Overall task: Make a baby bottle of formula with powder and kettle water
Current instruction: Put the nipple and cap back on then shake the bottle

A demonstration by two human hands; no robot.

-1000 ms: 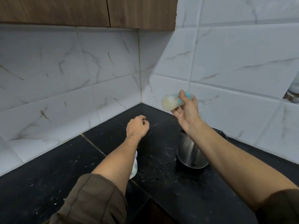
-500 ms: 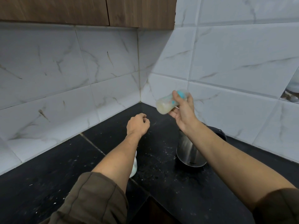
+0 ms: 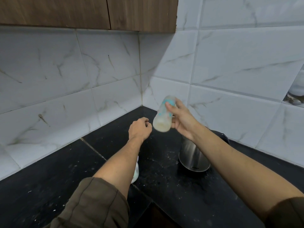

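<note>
My right hand (image 3: 181, 120) grips a clear baby bottle (image 3: 163, 116) with turquoise print, held in the air over the black counter (image 3: 54, 175). The bottle is tilted steeply, its base low and to the left, with pale milky liquid at that end; it looks blurred. My left hand (image 3: 139, 130) hovers just left of the bottle's base, fingers loosely curled, holding nothing. A steel kettle (image 3: 193, 157) stands on the counter under my right forearm. A small white container (image 3: 135, 172) sits mostly hidden behind my left forearm.
White marble-look tiled walls meet in a corner behind the hands. Brown wooden cabinets (image 3: 82, 12) hang above at the left. White powder specks lie scattered on the counter around the kettle. A niche with objects (image 3: 296, 94) shows at the right edge.
The bottle has swung from lying nearly sideways to pointing base-down and left, and my right hand has dropped slightly. My left hand has stayed about where it was.
</note>
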